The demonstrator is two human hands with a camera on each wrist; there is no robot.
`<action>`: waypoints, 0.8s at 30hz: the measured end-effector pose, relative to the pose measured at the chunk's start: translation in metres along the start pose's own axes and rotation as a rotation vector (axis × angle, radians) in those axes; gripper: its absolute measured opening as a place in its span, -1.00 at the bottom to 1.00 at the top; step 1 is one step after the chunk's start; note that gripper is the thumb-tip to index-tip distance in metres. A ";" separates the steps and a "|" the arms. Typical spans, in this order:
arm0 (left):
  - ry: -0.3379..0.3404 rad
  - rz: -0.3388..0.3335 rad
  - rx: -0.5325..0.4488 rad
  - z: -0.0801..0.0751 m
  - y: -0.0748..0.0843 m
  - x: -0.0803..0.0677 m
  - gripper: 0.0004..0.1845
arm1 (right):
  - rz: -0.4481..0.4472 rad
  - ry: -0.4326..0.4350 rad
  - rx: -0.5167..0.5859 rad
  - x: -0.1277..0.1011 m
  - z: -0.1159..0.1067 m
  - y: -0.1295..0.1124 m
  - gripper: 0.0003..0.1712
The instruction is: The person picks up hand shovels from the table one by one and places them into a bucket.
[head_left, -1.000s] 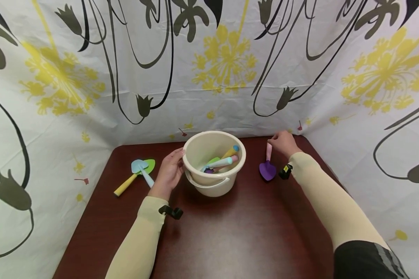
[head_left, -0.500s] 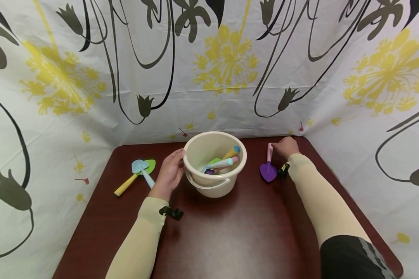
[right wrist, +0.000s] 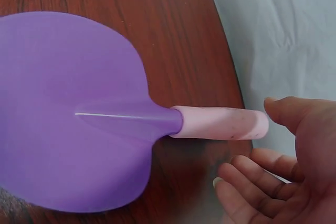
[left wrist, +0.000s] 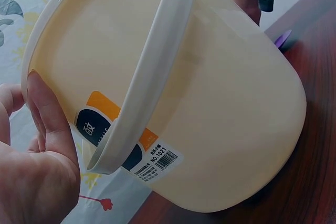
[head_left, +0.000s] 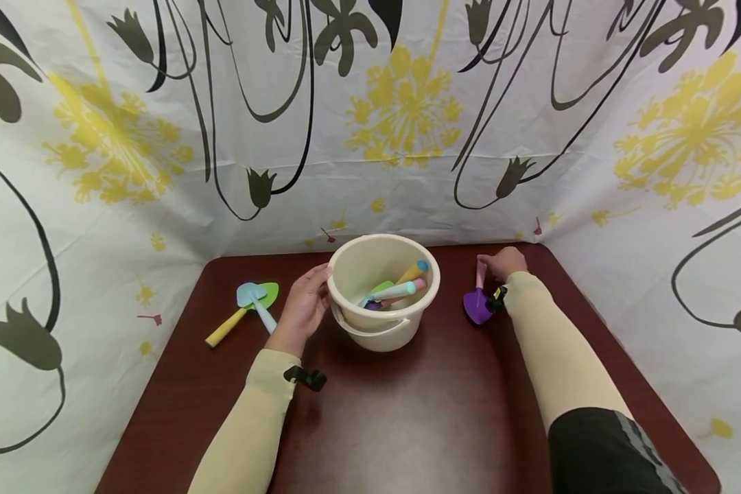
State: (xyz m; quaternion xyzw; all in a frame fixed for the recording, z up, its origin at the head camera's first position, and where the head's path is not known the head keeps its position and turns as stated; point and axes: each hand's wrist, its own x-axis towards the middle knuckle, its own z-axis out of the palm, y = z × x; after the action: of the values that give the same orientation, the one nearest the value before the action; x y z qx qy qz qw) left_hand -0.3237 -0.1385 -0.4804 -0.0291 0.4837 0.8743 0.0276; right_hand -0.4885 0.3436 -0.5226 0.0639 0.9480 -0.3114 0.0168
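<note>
Counting from head view: one cream bucket [head_left: 383, 291] mid-table with several toy tools inside, two shovels [head_left: 247, 312] left, one purple shovel [head_left: 477, 302] right near table [head_left: 407, 425] edge. Left wrist: left hand [left wrist: 31, 150] cups bucket wall, thumb straight. Right wrist: right hand [right wrist: 283, 166] at pink handle end, fingers apart, no grip yet.

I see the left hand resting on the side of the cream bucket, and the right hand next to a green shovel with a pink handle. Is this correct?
Not quite: the shovel by the right hand has a purple blade, not green, as the right wrist view shows; its handle is pink. The left hand does rest on the side of the cream bucket.
</note>
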 end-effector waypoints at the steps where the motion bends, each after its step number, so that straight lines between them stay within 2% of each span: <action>1: 0.002 0.002 0.000 0.000 0.000 0.000 -0.68 | 0.010 -0.002 0.002 0.000 0.001 -0.001 -0.36; 9: 0.011 0.011 0.005 0.001 0.001 -0.001 -0.72 | 0.048 0.019 0.031 0.000 0.007 -0.005 -0.33; 10: 0.011 0.010 0.007 0.002 0.000 -0.001 -0.72 | 0.034 0.020 0.052 0.008 0.010 0.004 -0.28; 13: 0.009 0.007 0.010 0.002 0.000 -0.001 -0.72 | 0.042 0.034 0.046 0.011 0.013 0.006 -0.25; 16: 0.007 0.011 0.002 0.003 0.000 0.000 -0.73 | 0.069 0.054 0.048 0.016 0.016 0.008 -0.25; 17: 0.008 0.013 -0.002 0.003 0.000 0.000 -0.74 | 0.093 0.057 0.027 0.010 0.014 0.000 -0.29; 19: 0.010 0.015 -0.011 0.003 0.000 0.001 -0.75 | 0.104 0.053 0.013 0.017 0.016 0.004 -0.32; 24: 0.018 0.009 -0.015 0.002 0.000 0.001 -0.77 | 0.115 0.043 0.035 0.013 0.019 -0.001 -0.33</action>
State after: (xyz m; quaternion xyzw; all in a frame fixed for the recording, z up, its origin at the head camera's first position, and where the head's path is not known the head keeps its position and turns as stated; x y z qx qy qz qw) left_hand -0.3248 -0.1370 -0.4792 -0.0348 0.4774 0.8778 0.0192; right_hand -0.5022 0.3331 -0.5380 0.1251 0.9373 -0.3251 0.0133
